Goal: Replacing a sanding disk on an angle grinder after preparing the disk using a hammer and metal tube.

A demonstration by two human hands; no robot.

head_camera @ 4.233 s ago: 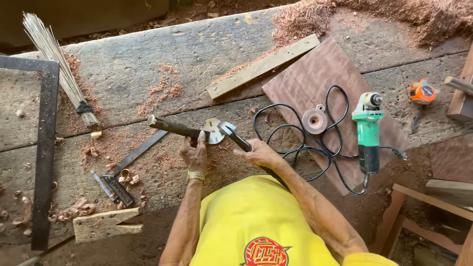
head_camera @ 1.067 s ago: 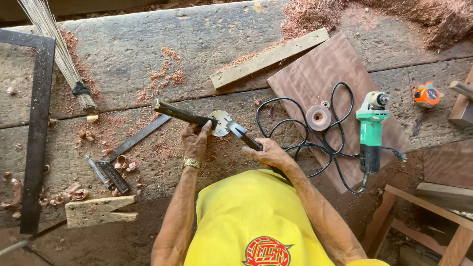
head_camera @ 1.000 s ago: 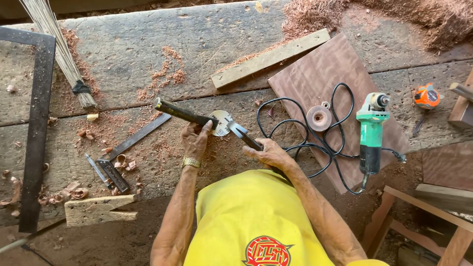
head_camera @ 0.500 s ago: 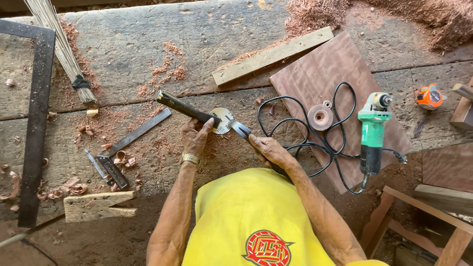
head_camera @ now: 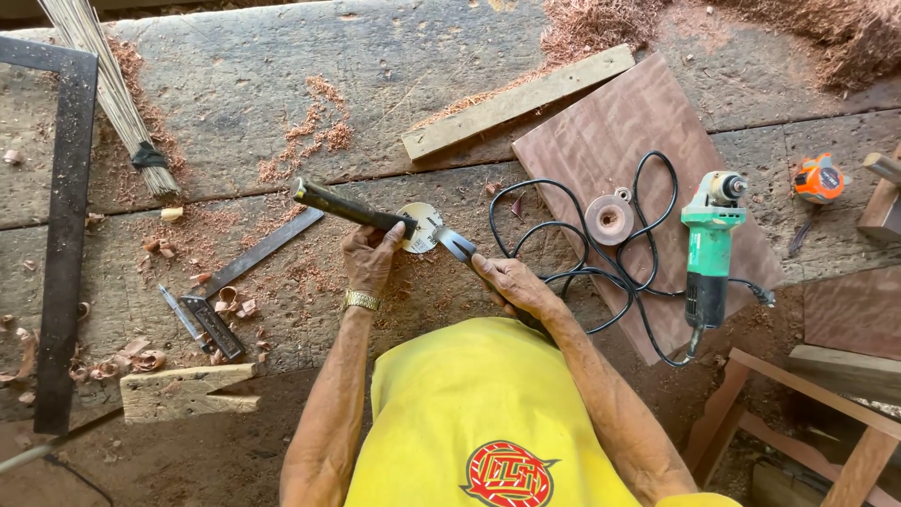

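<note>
My left hand grips a dark handled tool that lies slanted across the wooden workbench, up to the left. Its thumb rests by a pale round disc in the middle of the bench. My right hand holds a forked metal wrench with its prongs set against the disc's right edge. Both hands meet at the disc, just in front of my yellow shirt.
A green angle grinder with black cable lies on a brown board at right, beside a brown round pad. An orange tape measure, wood strip, try square, broom and black frame surround the spot.
The hands and disc have stayed at the same place on the bench. The wrench prongs now sit closer against the disc, and the view has shifted slightly.
</note>
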